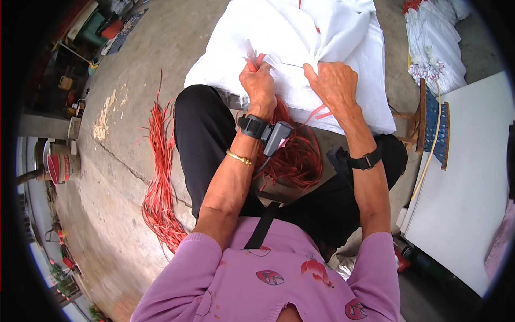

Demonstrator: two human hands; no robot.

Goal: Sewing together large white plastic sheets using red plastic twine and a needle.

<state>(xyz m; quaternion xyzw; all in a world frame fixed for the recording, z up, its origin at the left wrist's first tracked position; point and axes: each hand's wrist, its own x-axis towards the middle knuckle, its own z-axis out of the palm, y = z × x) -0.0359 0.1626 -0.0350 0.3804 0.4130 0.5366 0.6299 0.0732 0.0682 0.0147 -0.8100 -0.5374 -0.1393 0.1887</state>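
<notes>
A stack of white woven sacks (225,53) lies before my knees, its top layer bunched up toward my hands. My left hand (258,86) is closed at the stack's near side around red plastic strips (253,63), whose upper ends look blurred. To its right, my right hand (335,86) is closed on a gathered fold of the white sack. A thin dark line (291,65) runs from its thumb toward the left hand; whether it is a needle or a thread I cannot tell. One red strip (320,114) hangs below the right wrist.
Between my knees lies a tangle of red strips (295,161). A long red bundle (159,177) rests on the concrete floor to the left. At right are bundled white sacks (437,48), a blue woven seat (435,126) and a white board (472,177). Buckets (63,166) stand far left.
</notes>
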